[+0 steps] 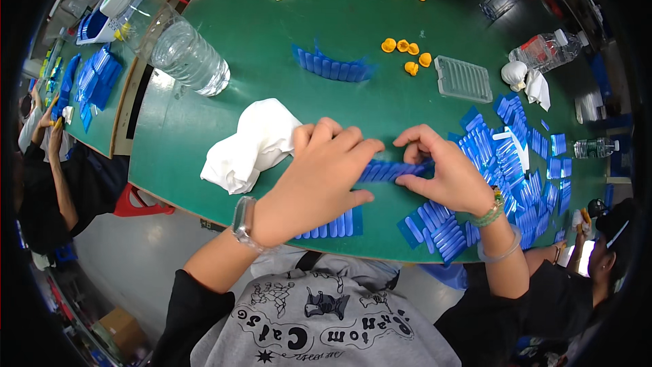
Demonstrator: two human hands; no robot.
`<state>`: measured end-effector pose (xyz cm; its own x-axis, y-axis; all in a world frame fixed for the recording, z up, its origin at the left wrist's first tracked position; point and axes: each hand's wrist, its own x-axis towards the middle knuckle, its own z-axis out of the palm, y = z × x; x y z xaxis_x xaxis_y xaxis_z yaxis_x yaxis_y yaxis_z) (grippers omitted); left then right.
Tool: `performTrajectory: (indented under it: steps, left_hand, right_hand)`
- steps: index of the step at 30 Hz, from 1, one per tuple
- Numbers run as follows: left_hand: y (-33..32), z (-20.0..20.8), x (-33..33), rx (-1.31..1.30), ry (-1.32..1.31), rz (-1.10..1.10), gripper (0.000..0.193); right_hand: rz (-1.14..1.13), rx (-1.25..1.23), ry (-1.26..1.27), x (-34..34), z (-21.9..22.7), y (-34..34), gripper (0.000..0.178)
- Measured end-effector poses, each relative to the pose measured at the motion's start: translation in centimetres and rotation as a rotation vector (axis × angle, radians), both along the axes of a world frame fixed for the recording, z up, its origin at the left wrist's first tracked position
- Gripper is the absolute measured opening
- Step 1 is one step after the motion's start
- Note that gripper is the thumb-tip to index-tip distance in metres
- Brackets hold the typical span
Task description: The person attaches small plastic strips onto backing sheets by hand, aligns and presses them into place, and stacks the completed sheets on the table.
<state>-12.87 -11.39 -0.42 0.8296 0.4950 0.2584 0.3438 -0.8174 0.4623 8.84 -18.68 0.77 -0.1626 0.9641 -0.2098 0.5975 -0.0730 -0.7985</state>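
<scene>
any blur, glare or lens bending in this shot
Head view: the blue strip between the hands looks smeared, probably by motion; head view: bright reflections streak the pile of blue strips at right; head view: fisheye distortion bows the near edge of the green table, and the picture darkens to black at its rim.

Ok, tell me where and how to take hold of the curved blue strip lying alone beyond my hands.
Pinch the curved blue strip by its ribbed middle, probably best from the near side: it bows toward you there, and nothing lies against that edge. Your left hand is nearest it.
</scene>
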Motion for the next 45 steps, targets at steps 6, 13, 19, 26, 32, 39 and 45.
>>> performTrajectory:
  steps: [6,13,19,26,32,39,45]
  left_hand:
    - [1.0,-0.7,0.0,-0.548,-0.084,-0.014,0.026]
    - [0.3,-0.6,-0.2,-1.165,-0.352,0.084,0.018]
    - [0.2,-0.3,-0.5,-1.103,-0.131,0.105,0.023]
    - [0.3,-0.5,-0.8,-0.914,-0.242,0.084,0.031]
    - [0.2,-0.4,-2.0,-0.959,-0.299,0.161,0.041]
    - [-2.1,-1.1,-3.5,-0.685,-0.402,0.239,0.056]
    - [-5.4,-0.9,-6.5,-0.085,0.078,0.136,0.065]
  right_hand:
    - [-0.010,0.228,0.162,-0.3,-1.2,-1.1,0.024]
    - [-0.280,0.041,0.192,-1.2,-1.0,-1.7,0.020]
    - [0.005,0.093,0.098,-1.7,1.7,-0.3,0.027]
    - [-0.098,-0.054,0.123,-2.7,1.0,-0.1,0.018]
    - [-0.257,-0.178,0.320,-2.6,0.7,-1.0,0.022]
    - [-0.218,-0.050,-0.025,-2.0,-1.4,-1.4,0.032]
    - [-0.152,0.422,-0.546,-3.2,-1.6,-2.2,0.047]
